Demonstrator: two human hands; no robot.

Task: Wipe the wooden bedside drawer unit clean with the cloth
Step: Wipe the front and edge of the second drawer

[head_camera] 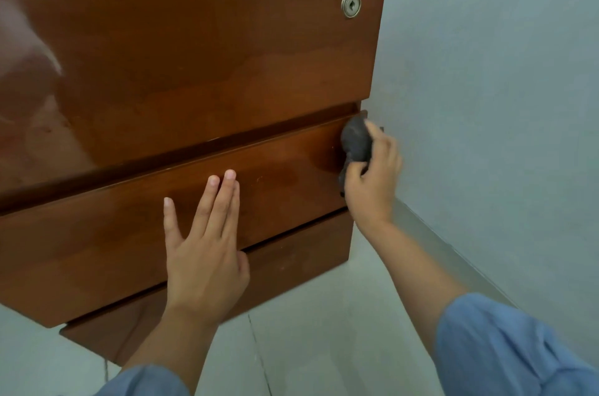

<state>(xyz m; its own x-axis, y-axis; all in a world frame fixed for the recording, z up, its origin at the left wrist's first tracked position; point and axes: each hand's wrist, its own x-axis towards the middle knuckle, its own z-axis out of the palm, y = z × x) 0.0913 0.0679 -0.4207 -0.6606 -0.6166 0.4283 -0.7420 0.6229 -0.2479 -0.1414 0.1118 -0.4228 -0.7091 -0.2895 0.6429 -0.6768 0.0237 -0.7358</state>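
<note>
The wooden bedside drawer unit (pixel 181 71) fills the upper left of the head view, glossy reddish-brown with three drawer fronts. My right hand (pixel 372 181) grips a bunched dark grey cloth (pixel 356 140) and holds it against the right end of the middle drawer front (pixel 97 246), at its top corner. My left hand (pixel 204 253) lies flat on that same middle drawer front, fingers straight and pointing up.
A round metal lock (pixel 351 4) sits at the top right of the upper drawer. A pale wall (pixel 502 71) runs close along the unit's right side. Light floor tiles (pixel 324 330) lie below the unit.
</note>
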